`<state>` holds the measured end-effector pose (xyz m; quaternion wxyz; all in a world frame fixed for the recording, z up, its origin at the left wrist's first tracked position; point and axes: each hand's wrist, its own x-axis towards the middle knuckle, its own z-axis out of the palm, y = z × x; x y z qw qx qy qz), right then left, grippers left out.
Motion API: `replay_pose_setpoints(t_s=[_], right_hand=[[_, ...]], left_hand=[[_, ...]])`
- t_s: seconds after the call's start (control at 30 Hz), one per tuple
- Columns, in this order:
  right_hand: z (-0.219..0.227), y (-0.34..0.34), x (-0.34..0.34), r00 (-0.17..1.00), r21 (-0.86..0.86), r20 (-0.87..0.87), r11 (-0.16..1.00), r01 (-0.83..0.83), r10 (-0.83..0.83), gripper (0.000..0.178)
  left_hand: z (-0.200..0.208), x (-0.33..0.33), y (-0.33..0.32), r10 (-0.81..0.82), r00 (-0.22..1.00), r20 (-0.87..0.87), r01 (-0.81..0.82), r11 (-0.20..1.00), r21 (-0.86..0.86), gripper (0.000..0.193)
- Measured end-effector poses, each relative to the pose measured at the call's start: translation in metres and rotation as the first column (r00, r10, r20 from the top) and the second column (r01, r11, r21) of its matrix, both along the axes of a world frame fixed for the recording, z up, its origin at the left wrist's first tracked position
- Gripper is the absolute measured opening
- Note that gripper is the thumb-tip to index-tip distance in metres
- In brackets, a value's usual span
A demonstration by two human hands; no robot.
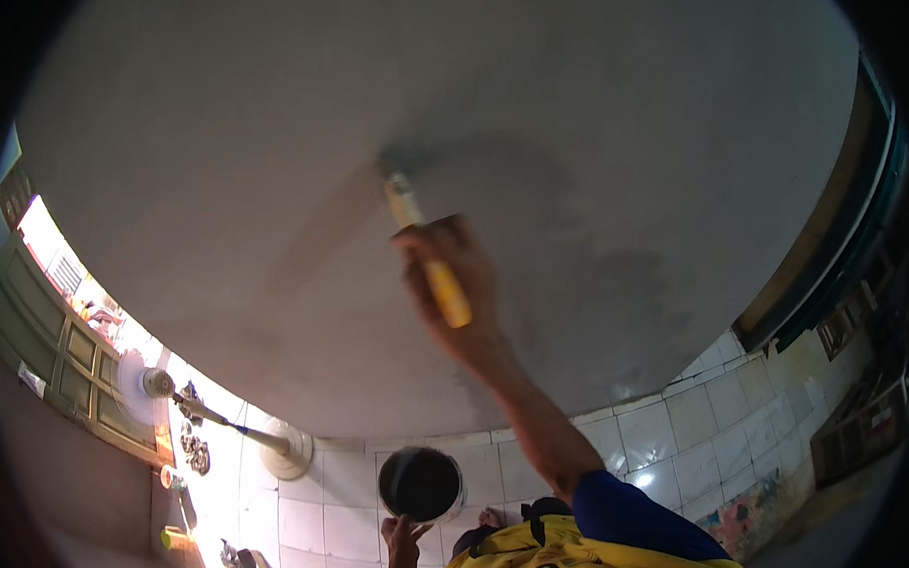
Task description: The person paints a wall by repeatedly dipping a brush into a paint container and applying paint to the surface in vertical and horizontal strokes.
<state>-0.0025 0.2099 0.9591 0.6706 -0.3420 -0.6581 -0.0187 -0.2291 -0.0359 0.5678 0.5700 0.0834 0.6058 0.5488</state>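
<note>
My right hand (455, 279) is raised to the wall and closed around the yellow handle of a paintbrush (405, 200). The brush's bristles press on the grey wall (621, 110), where darker, wet-looking patches spread around and to the right of them. Low in the view, my left hand (403, 535) grips the near rim of a round bucket (458, 479). Its inside looks dark, and I cannot make out how full it is. The bucket hangs above the tiled floor.
A pedestal fan (158, 383) stands at the left on a round base, near an open door (58, 315) with bright light beyond. Shoes (196, 450) lie on the white tiled floor (346, 526). A wooden piece of furniture (855, 423) is at the right.
</note>
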Motion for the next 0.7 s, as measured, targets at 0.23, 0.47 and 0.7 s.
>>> replay_pose_setpoints(t_s=[0.23,0.47,0.7], right_hand=[[-0.073,-0.039,0.140,0.863,-0.107,-0.200,0.886,0.452,-0.464,0.013],[-0.166,-0.018,0.044,0.950,-0.324,-0.255,0.941,0.094,-0.182,0.027],[-0.164,-0.013,0.005,0.998,-0.205,-0.055,0.979,-0.012,0.000,0.029]], left_hand=[[0.012,0.001,0.002,-0.037,0.998,-0.045,0.037,0.999,-0.015,0.029],[0.014,-0.003,0.003,-0.072,0.997,-0.041,0.072,0.997,0.000,0.028],[0.009,-0.013,-0.005,-0.016,0.998,-0.053,0.015,1.000,-0.010,0.030]])
